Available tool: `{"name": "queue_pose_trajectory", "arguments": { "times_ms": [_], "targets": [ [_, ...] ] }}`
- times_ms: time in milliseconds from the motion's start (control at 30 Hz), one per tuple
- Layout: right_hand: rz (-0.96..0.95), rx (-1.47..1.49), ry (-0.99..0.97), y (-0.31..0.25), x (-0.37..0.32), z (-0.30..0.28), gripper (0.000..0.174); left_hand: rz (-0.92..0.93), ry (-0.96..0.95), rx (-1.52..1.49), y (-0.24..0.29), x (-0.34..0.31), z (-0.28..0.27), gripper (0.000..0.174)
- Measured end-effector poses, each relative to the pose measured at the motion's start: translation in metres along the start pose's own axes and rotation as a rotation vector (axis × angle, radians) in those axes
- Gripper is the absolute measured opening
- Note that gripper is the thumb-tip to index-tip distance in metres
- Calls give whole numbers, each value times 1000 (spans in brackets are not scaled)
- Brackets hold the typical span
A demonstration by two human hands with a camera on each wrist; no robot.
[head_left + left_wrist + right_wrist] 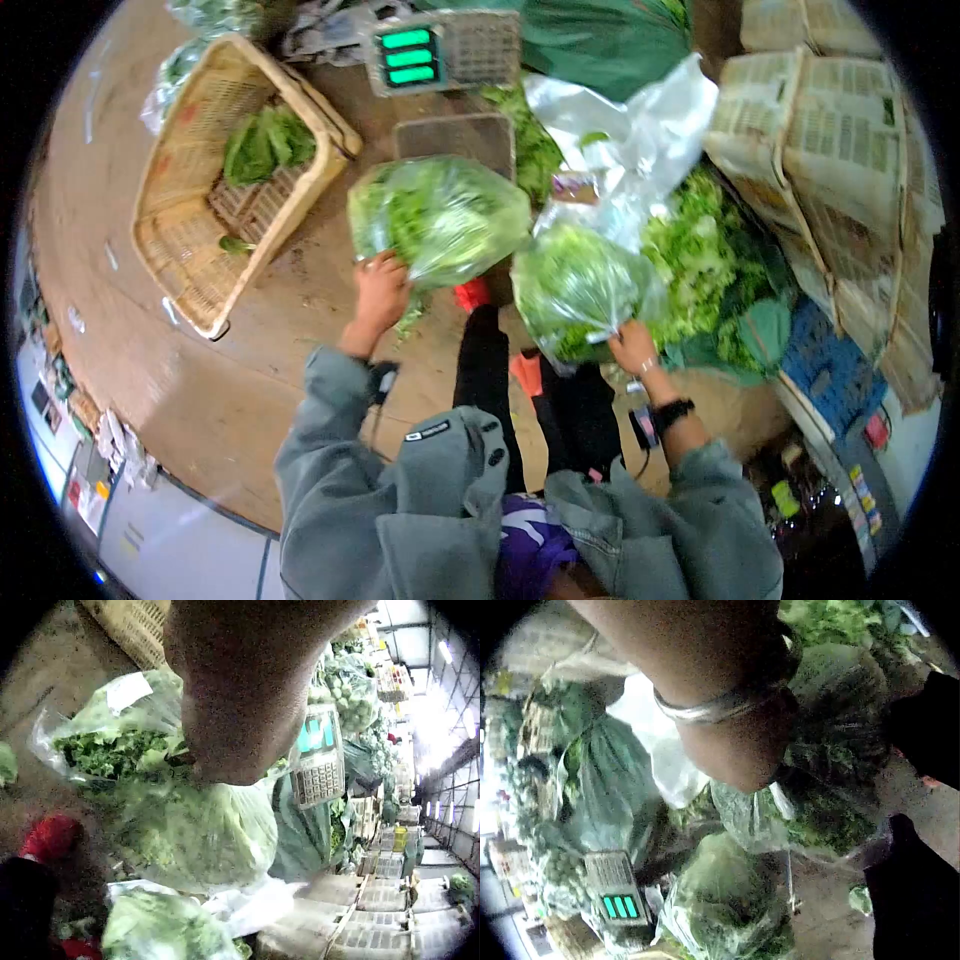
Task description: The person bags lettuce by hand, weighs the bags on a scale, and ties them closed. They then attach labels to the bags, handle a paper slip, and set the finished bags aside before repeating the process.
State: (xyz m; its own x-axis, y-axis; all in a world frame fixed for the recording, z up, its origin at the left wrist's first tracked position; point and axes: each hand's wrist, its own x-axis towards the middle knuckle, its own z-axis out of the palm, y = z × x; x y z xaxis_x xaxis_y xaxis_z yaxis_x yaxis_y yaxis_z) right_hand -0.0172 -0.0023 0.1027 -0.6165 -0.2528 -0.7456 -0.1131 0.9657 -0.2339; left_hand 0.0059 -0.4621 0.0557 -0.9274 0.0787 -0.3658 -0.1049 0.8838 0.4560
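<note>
The left hand (383, 293) grips the near edge of a clear bag of leafy greens (440, 215), which is at the near side of the scale's metal platform (455, 140). At the right, the right hand (632, 348) pinches the gathered neck of a second bag of greens (580, 285). In the left wrist view the left hand (232, 742) covers part of its bag (202, 832), and its fingertips are hidden. The right wrist view shows the right hand (735, 757) at the white twisted neck of its bag (810, 802).
A yellow crate (150, 220) with some leaves inside lies at the left. The scale's lit display (408, 55) stands behind the platform. Loose lettuce (695, 255), a white plastic sheet (660, 120) and stacked baskets (760, 120) are at the right. The person's feet are near the bags.
</note>
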Motion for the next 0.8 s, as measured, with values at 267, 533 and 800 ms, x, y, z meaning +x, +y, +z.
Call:
{"name": "queue_pose_trajectory", "arguments": {
  "times_ms": [267, 533, 800],
  "targets": [
    [-143, 27, 83, -115, 69, -38, 31, -245, -259, -31, 19, -200, -52, 13],
    [-194, -317, -35, -184, 178, -44, 34, -668, -551, 75, 2, -342, 21, 15],
    [-162, -490, -45, -248, 241, 5, 29, -1169, -701, -145, 14, -399, 34, 25]
  ]
}}
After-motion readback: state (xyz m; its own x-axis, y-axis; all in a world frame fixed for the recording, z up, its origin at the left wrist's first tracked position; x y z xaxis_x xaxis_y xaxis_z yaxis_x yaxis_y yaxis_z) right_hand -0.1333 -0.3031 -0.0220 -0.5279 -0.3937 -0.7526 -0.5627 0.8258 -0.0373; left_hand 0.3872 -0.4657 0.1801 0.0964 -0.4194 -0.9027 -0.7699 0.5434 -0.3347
